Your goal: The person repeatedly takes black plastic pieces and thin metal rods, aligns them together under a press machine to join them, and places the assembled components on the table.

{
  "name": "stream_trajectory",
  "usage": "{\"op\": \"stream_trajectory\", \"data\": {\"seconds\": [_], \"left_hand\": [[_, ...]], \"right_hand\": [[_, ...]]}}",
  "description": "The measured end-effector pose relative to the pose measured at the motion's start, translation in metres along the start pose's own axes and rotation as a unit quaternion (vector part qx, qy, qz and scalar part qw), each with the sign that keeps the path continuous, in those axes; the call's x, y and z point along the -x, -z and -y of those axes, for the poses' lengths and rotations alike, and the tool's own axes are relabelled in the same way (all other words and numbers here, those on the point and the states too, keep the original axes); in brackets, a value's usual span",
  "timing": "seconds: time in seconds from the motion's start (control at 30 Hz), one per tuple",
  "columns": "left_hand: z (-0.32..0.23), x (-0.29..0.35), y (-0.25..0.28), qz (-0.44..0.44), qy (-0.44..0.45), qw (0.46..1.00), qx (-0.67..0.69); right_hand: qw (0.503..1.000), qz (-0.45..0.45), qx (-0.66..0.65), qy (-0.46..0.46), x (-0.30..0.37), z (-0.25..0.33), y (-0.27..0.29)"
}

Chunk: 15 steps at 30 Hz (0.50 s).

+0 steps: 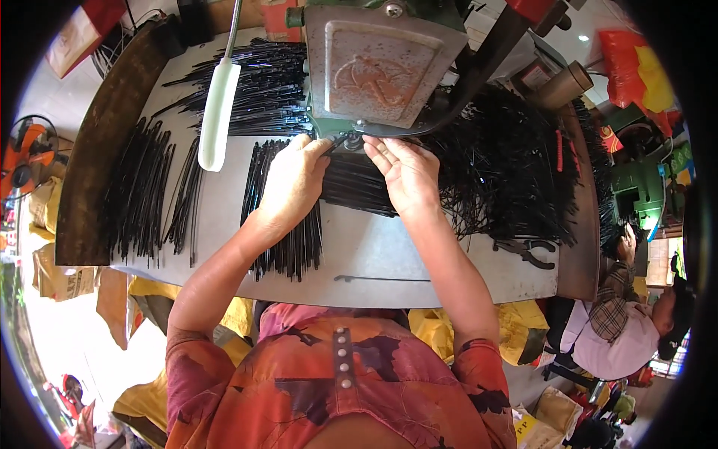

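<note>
My left hand (288, 183) is closed in a pinch on a thin black strip (336, 144) under the head of a green press machine (385, 63). My right hand (410, 172) is at the other side of the same spot, fingertips drawn together beside the machine's small round metal part (354, 140). What those right fingertips hold is too small to make out. Beneath and between my wrists lies a bundle of similar black strips (357, 187). Another bundle (288, 247) runs under my left forearm toward the table's near edge.
More strips lie in piles on the left (138, 194) and far left-centre (254, 86), with a large tangled heap (508, 165) on the right. Black-handled pliers (527, 251) rest near the front right. A white lamp (219, 112) hangs over the metal table (374, 239). Another person (613, 337) sits at right.
</note>
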State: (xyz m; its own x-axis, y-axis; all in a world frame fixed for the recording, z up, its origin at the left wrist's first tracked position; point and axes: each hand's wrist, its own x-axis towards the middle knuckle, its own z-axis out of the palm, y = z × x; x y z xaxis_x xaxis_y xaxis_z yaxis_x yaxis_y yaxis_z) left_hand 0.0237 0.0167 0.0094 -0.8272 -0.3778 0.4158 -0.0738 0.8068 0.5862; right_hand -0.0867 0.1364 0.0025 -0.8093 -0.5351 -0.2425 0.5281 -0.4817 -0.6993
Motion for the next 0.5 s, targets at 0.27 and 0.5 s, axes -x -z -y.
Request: {"op": "stream_trajectory", "data": {"seconds": [0.27,0.5], "left_hand": [[-0.0003,0.0003,0.0,-0.006,0.002,1.0,0.006],[0.0007,0.0002,-0.002,0.018,0.006,1.0,0.005]], "right_hand": [[1.0,-0.009,0.023,0.015,-0.0004,-0.0023,-0.0042],[0.999,-0.022,0.034,0.021,-0.0016,-0.0053,-0.0047]]}}
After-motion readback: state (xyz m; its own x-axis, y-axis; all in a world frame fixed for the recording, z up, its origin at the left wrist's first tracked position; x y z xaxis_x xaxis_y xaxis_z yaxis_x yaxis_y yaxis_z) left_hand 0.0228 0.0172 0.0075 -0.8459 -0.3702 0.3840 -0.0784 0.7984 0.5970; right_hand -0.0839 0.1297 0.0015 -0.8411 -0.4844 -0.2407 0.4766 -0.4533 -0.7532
